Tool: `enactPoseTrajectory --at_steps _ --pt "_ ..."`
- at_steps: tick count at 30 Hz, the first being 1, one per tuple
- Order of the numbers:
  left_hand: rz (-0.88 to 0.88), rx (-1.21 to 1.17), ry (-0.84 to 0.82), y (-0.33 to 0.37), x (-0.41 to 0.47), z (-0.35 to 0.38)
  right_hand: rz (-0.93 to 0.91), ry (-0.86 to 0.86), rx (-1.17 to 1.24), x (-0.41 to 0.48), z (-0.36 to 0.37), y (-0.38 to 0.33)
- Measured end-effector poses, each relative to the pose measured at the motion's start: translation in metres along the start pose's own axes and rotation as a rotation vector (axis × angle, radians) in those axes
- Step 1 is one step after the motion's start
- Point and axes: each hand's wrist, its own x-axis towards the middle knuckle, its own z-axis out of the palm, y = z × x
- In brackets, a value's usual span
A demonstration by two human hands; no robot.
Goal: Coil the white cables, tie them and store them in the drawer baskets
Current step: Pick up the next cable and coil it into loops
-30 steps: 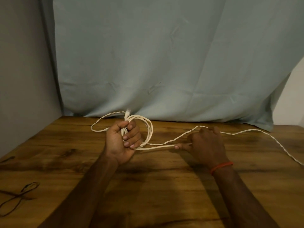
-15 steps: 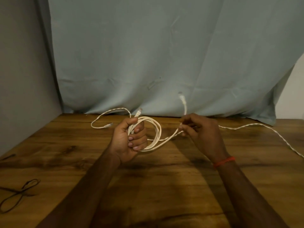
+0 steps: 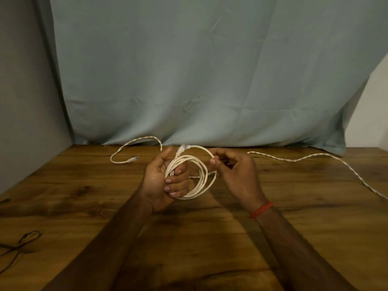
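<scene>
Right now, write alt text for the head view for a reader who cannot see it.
A person's left hand grips a coil of white cable above a wooden table while the right hand pinches its outermost loop. A twisted white cable trails across the table before a pale blue curtain.

A makeshift recording corner indoors: a wrinkled pale blue-grey cloth backdrop [image 3: 210,70] hangs behind a dark-grained wooden desk [image 3: 315,217], with plain grey wall [image 3: 25,101] on the left.

Your left hand [image 3: 165,181] holds the coil [image 3: 203,179] over the table [image 3: 84,196]; your right hand [image 3: 235,171] pinches its right side. Loose cable [image 3: 294,160] trails right; a cord [image 3: 18,247] lies far left.
</scene>
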Motion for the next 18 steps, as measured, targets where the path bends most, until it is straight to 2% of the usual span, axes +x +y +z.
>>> enactPoseTrajectory --at_steps 3,7,10,13,16,18 --pt "0.025 -0.006 0.008 0.0003 -0.0006 0.0025 -0.016 0.101 0.012 -0.0007 0.0 -0.0021" --pt "0.039 0.001 0.012 -0.0007 -0.0014 0.0042 0.082 0.205 0.159 -0.0001 0.0013 -0.0022" --pt "0.045 0.019 0.02 -0.0014 -0.0015 0.0071 0.068 0.22 0.231 0.0001 -0.0002 -0.0027" --pt "0.025 0.032 0.002 -0.0023 -0.0008 0.0078 -0.066 0.141 0.175 -0.0029 0.0002 -0.0059" --pt "-0.057 0.064 -0.004 -0.0047 0.0003 0.0056 -0.274 0.028 -0.054 -0.0067 0.0017 -0.0063" --pt "-0.123 0.095 -0.012 -0.0052 0.0003 0.0046 -0.349 -0.029 -0.158 -0.0075 0.0024 -0.0053"
